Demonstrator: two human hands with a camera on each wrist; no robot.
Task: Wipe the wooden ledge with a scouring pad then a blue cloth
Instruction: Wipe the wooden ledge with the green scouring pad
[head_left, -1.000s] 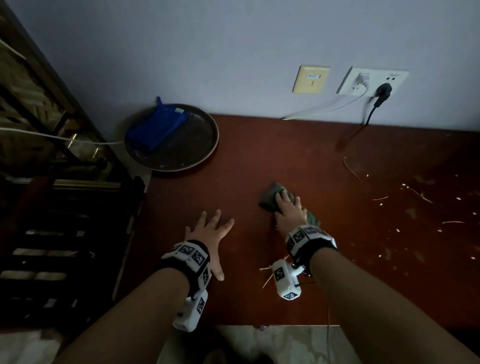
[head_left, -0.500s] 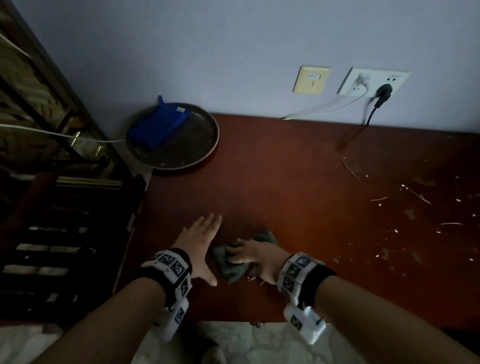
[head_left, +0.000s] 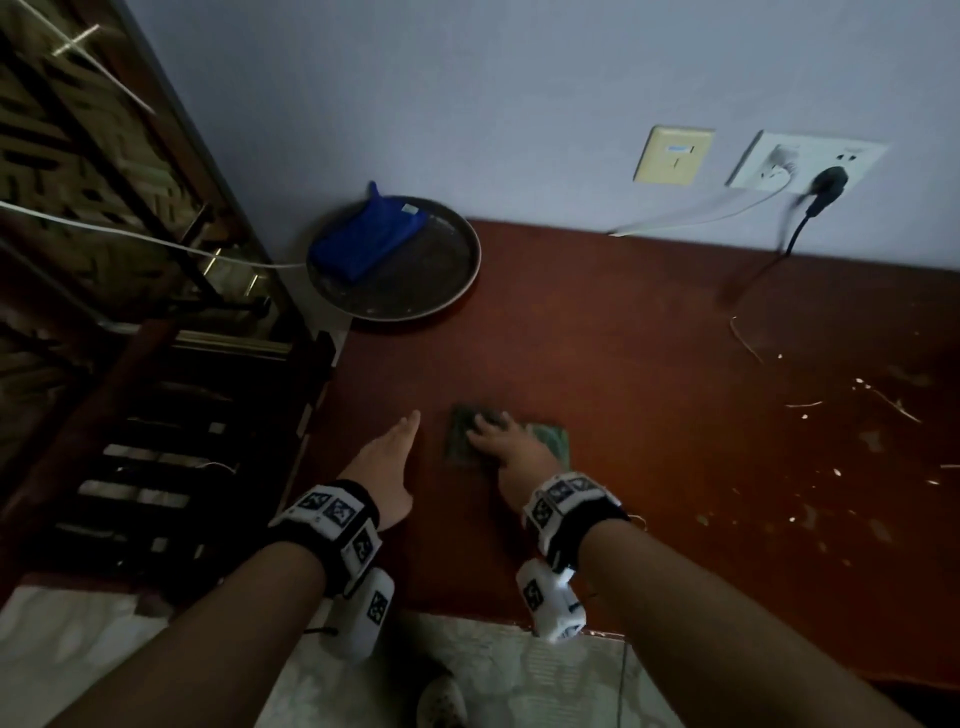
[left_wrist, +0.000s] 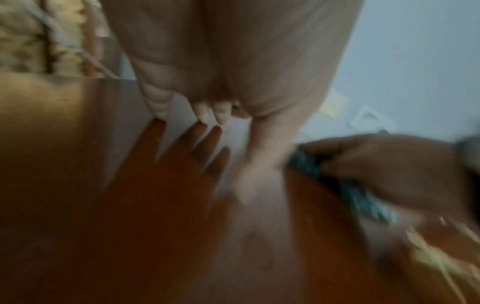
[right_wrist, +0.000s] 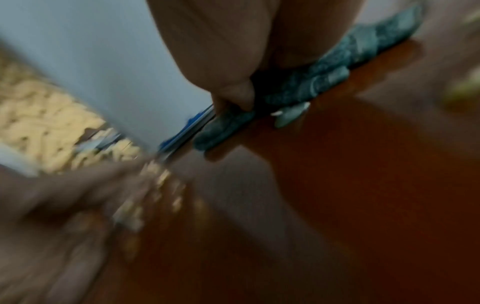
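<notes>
A green scouring pad (head_left: 548, 441) lies on the reddish wooden ledge (head_left: 623, 338), near its front left part. My right hand (head_left: 483, 423) lies on top of it, fingers bent over its far edge, and covers most of it. In the right wrist view the thumb (right_wrist: 233, 92) presses the pad (right_wrist: 324, 80) onto the wood. My left hand (head_left: 400, 452) rests flat on the ledge just left of the pad, fingers straight and together. The left wrist view is blurred but shows those fingers (left_wrist: 207, 115) and the pad (left_wrist: 363, 195). A folded blue cloth (head_left: 366, 241) lies in a round dark tray (head_left: 415, 291) at the back left.
Pale crumbs and straw bits (head_left: 883, 405) are scattered over the right part of the ledge. Wall sockets (head_left: 805, 161) with a white and a black cable hang above its back edge. A dark slatted rack (head_left: 156, 415) stands to the left. The ledge's front edge (head_left: 493, 618) is near my wrists.
My right hand dragged the pad back toward the front edge and to the left, then pushed it forward again. My left hand drew back slightly and its fingers closed together.
</notes>
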